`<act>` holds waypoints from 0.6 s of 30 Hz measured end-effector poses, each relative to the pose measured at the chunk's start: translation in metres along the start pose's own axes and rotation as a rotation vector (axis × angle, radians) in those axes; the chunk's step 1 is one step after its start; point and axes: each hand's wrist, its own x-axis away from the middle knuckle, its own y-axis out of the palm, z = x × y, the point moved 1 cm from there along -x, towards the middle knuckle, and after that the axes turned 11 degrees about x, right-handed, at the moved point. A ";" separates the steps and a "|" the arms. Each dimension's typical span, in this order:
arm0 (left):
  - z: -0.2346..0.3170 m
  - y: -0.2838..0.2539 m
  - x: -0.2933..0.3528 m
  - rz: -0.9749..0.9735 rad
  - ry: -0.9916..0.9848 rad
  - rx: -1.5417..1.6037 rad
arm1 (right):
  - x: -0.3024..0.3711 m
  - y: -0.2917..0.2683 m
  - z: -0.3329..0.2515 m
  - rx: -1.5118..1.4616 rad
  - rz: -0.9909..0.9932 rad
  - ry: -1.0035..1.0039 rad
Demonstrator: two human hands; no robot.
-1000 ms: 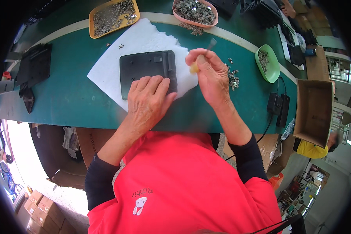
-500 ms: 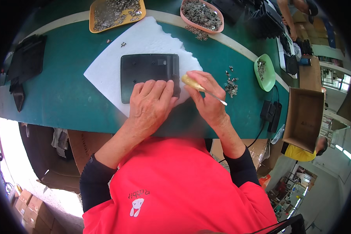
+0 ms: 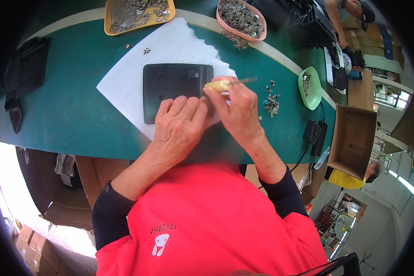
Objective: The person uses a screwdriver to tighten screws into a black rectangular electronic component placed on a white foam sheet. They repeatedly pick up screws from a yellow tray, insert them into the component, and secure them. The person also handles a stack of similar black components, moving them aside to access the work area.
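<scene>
Black panel (image 3: 170,80): on white foam (image 3: 124,87). My left hand (image 3: 175,126) lies over its lower right part, fingers close together, unmoved. My right hand (image 3: 239,110), gripping the screwdriver (image 3: 220,86) by its handle, has shifted in: butt now at the panel's right edge, shaft pointing away; contact unclear. Judgement: work centres there. Metal clips (image 3: 272,106) well right of the panel.

Left hand (image 3: 175,131) hides part of panel (image 3: 175,83). Screwdriver shaft (image 3: 245,80) blurred. Yellow tray (image 3: 107,20) cropped at top. Metal bits (image 3: 272,106) too small to tell.
</scene>
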 end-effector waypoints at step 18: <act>0.003 0.003 -0.009 -0.037 0.006 -0.068 | -0.078 -0.011 0.033 -0.446 -0.409 0.447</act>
